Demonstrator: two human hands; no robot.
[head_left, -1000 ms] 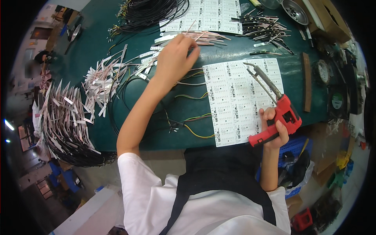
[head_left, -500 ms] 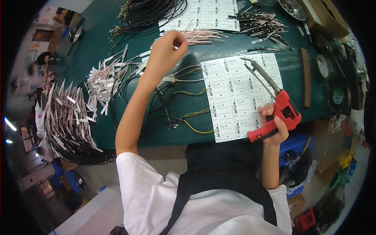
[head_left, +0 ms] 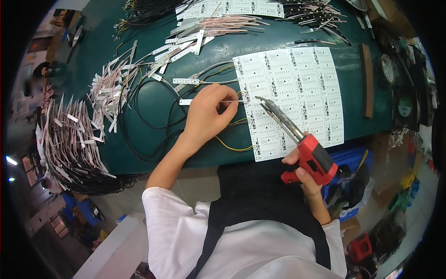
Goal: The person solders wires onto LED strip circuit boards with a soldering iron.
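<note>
My left hand pinches a thin pale wire between thumb and fingers at the left edge of a white circuit-board panel. A small white strip shows on the other side of this hand, apparently at the wire's other end. In my right hand is a red soldering gun; its dark tip is over the panel's left part, close to the wire end. Whether tip and wire touch, I cannot tell. Coloured wires run from the panel's left edge.
Pale wires with white strips lie in a pile, a far bundle and a large bundle at the left table edge. Black cables, another panel and a brown bar are also on the green table.
My left hand has come down and right from the far wire bundle to the panel's edge, with a wire. My right hand has lowered the soldering gun, its tip moving left.
</note>
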